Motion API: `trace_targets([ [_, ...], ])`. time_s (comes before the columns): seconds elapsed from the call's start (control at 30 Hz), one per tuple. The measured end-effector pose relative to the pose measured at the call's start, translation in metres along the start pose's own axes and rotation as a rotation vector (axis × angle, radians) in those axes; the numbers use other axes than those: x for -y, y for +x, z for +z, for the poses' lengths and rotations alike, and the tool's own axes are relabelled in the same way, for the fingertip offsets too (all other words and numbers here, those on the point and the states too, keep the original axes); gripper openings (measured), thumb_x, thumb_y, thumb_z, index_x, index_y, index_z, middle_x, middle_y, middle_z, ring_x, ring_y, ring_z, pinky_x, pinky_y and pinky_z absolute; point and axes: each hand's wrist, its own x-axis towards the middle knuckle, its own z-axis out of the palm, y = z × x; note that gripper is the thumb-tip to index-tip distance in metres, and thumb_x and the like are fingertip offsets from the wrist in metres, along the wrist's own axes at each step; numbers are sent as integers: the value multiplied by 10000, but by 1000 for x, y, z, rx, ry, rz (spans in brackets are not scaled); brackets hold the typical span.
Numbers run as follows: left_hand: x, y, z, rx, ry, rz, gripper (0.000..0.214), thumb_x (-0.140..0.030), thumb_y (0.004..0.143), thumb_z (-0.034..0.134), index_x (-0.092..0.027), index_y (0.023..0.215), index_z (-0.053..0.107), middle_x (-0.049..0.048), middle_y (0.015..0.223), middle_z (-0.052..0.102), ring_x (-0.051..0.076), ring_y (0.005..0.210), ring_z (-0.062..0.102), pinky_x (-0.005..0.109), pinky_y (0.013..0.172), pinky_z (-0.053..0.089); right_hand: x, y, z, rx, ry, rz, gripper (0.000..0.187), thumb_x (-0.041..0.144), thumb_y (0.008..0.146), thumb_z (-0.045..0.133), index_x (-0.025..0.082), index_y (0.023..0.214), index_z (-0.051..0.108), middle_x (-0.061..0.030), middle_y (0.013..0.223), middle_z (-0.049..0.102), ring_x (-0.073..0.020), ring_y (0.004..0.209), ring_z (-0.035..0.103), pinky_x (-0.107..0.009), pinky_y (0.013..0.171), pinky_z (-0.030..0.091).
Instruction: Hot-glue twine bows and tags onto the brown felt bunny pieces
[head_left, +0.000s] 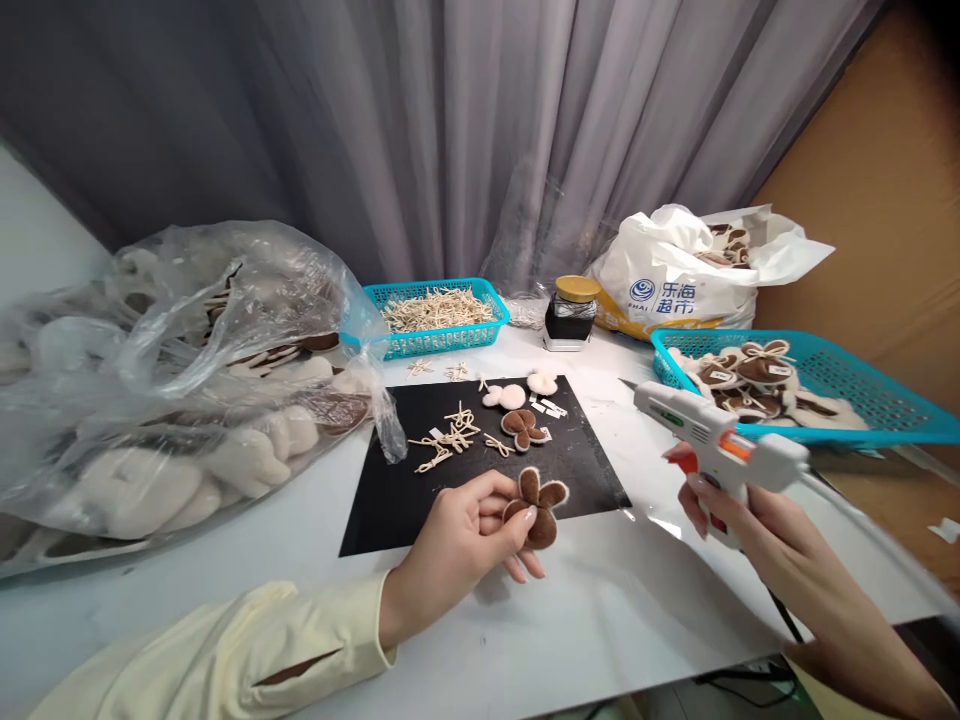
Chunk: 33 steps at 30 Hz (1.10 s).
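My left hand (480, 530) pinches a brown felt bunny-head patch (541, 520) with a pale edge, its two ears pointing up, just in front of a black mat (382, 510). In my right hand (750, 530) is a white hot glue gun (712, 430), its nozzle pointing left, held above the table; fingers wrap its handle near the red-orange trigger. On the mat lie another brown bunny patch (523, 430), white fuzzy pieces (506, 397), small white labels (551, 408) and several cream string bows (454, 432).
A blue basket of cream bows (442, 345) stands at the back, beside a dark jar with a gold lid (571, 310). Large clear bags of felt pieces (187, 440) fill the left. On the right are a blue basket of finished-looking patches (847, 385) and a white plastic bag (667, 270).
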Motion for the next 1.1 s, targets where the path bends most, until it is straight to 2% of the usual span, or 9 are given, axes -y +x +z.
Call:
trace_targets([
  [0.07,0,0,-1,-6,-6,-6,186,-314,828,578,-146,894,535,29,737,666,164,608,693,203,514,543,11,-14,-3,160,118,102,260,414,923,363,232,991,536,13,598,467,-158,567,469,-255,516,380],
  [0.17,1,1,-1,-13,-22,-17,182,-302,823,586,-144,897,536,37,760,675,164,615,696,208,534,551,17,-31,-6,348,214,180,303,441,927,332,234,985,545,-8,641,500,-168,630,485,-263,562,400],
  [0.3,2,2,-1,-20,-46,-20,182,-297,817,594,-139,885,535,48,768,680,171,611,697,225,549,561,9,-43,-8,466,282,240,356,460,928,307,231,1026,561,-3,629,477,-148,566,431,-274,574,409],
  [0.57,2,5,-1,-21,-84,-31,180,-304,811,602,-145,878,549,42,760,682,175,605,699,223,539,559,4,-46,-4,541,249,267,375,486,908,347,229,947,618,-17,649,485,-167,632,466,-279,596,441],
  [0.8,3,5,-1,-18,-80,-39,191,-310,804,609,-145,870,541,47,757,684,179,599,698,219,523,552,7,-42,1,539,232,240,357,492,891,396,227,928,633,-13,616,505,-172,628,491,-271,562,443],
  [1.1,2,4,0,-16,-83,-35,183,-305,801,610,-143,854,542,37,721,671,169,589,690,224,524,552,10,-40,2,585,159,213,433,520,909,322,211,945,623,-13,638,493,-160,620,469,-296,618,444],
])
